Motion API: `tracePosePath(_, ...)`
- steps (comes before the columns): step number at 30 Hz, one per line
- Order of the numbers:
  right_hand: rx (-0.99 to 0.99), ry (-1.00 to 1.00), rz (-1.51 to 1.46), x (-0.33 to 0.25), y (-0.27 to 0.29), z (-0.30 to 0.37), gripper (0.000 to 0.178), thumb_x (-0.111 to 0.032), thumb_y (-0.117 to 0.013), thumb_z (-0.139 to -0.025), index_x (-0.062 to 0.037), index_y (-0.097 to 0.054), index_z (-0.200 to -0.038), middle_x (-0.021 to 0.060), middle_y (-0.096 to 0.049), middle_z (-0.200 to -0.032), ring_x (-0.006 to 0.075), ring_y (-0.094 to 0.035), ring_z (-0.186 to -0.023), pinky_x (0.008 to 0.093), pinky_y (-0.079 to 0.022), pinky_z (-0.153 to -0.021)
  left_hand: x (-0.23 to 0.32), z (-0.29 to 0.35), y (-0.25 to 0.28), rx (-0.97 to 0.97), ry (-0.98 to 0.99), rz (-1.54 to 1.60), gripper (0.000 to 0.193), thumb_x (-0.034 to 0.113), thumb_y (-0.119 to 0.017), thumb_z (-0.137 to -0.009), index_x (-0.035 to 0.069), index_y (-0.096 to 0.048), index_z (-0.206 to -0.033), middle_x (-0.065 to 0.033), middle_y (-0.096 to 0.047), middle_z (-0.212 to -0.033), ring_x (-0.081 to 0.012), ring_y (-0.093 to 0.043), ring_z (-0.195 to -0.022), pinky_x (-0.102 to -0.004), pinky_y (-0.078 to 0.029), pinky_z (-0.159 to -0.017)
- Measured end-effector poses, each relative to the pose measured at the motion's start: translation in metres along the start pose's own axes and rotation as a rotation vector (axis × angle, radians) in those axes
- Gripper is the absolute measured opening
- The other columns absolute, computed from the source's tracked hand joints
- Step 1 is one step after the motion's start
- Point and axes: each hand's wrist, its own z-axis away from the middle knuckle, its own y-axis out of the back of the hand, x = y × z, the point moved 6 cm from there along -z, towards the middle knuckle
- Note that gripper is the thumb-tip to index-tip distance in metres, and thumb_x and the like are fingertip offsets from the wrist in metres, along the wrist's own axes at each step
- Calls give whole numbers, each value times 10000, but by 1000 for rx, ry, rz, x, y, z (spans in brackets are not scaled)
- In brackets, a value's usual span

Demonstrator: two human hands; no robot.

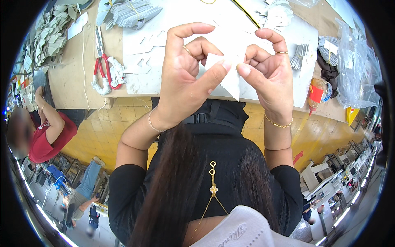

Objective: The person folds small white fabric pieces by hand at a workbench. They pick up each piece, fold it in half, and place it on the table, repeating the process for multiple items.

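Up over the table's near edge, a small white piece with a pointed lower end is stretched between my hands. It looks like thin sheet material; whether paper or fabric I cannot tell. My left hand pinches its left side between thumb and index finger. At the opposite edge, my right hand closes thumb and index finger on it, the other fingers curled or raised. Beneath lies a white sheet on the worktable, with flat white cut-out pieces to the left of my left hand.
Red-handled scissors, grips partly wrapped in white, lie left. Bundled grey pieces sit at the far left, smaller bundles at right. A red-labelled bottle and clear plastic bag occupy the right side. Someone in red is at left.
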Motion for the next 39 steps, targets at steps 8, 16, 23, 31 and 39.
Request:
tracePosePath(8,8,-16,37,3,4,-5,657,57,-704,-847,-43,-331,-1378,82,-637,-929,103,-611,-864,222,-492,-776,0,-3,2,-20,-51,-82,596,-107,-605,-889,14,-288,-1379,-99,-593,-1020,-143,-622,-984,-255,-508,-865)
tracePosePath(16,4,-4,-3,3,6,-3,659,44,-731,-844,-41,-331,-1361,80,-653,-934,106,-636,-875,232,-517,-812,0,-2,0,-64,-114,-182,613,-120,-607,-886,16,-274,-1383,-110,-585,-1025,-143,-610,-993,-256,-496,-877)
tracePosePath(23,16,22,26,0,5,-3,658,54,-713,-850,-36,-318,-1367,87,-652,-934,117,-634,-875,232,-513,-811,-2,-1,1,-55,-65,-140,670,-117,-619,-890,12,-239,-1427,-90,-605,-990,-130,-602,-965,-256,-482,-878)
tracePosePath(31,70,179,185,-11,4,1,688,43,-733,-836,-17,-311,-1376,96,-655,-914,130,-627,-875,264,-502,-838,-5,1,3,-35,30,-18,823,-123,-631,-877,49,-142,-1516,-110,-656,-1044,-157,-622,-1046,-290,-497,-934)
tracePosePath(39,22,218,202,-11,1,5,738,56,-757,-794,-22,-314,-1379,96,-655,-909,133,-626,-874,279,-502,-853,-6,1,0,61,44,104,818,-101,-689,-832,31,-201,-1476,-78,-647,-974,-106,-596,-918,-260,-456,-859)
